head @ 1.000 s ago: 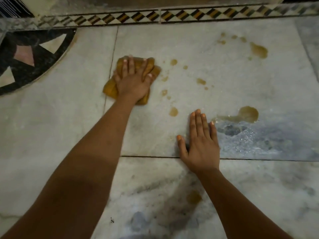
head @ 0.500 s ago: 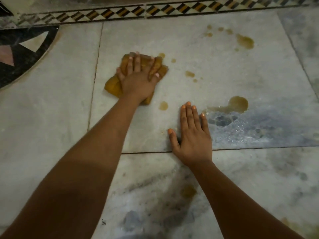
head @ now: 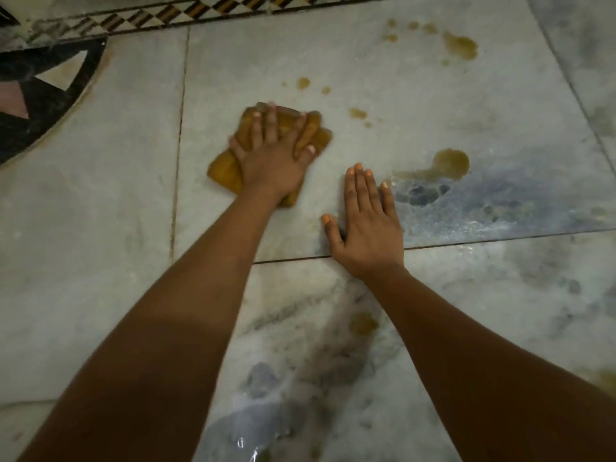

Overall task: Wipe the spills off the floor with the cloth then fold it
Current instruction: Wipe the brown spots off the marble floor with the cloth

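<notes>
1. Pressing on the cloth [head: 222, 169] w/ the left hand [head: 270, 161]: fingers spread & fairly straight over the top, palm down on it. It's a flat push, not a grip.
2. Right hand [head: 366, 228] lies flat on the floor [head: 433, 105], fingers straight & close together, holding nothing. Prob a prop for body weight.
3. Cloth = mustard-yellow wad, bunched thick, on the pale marble slab just right of a slab joint. It's near the right hand but apart from it.
4. Handling (my guess): soft, light, limp, likely damp, so it may drag a bit on smooth stone but should slide OK under a flat palm. For the fold, take it by 2 corners or an edge & shake it out. Corners are buried in the bunch, so can't tell where they are.
5. Axis: long side of the wad runs diagonal, near-left to far-right. The far-right end points approx toward the small drops [head: 358, 113] just beyond it.
6. Not yet wiped: big puddle [head: 450, 163] just beside the right fingertips, blotch [head: 461, 48] at far right, spot [head: 363, 323] btw the forearms. Wiping looks early-to-mid; fold not begun.
</notes>
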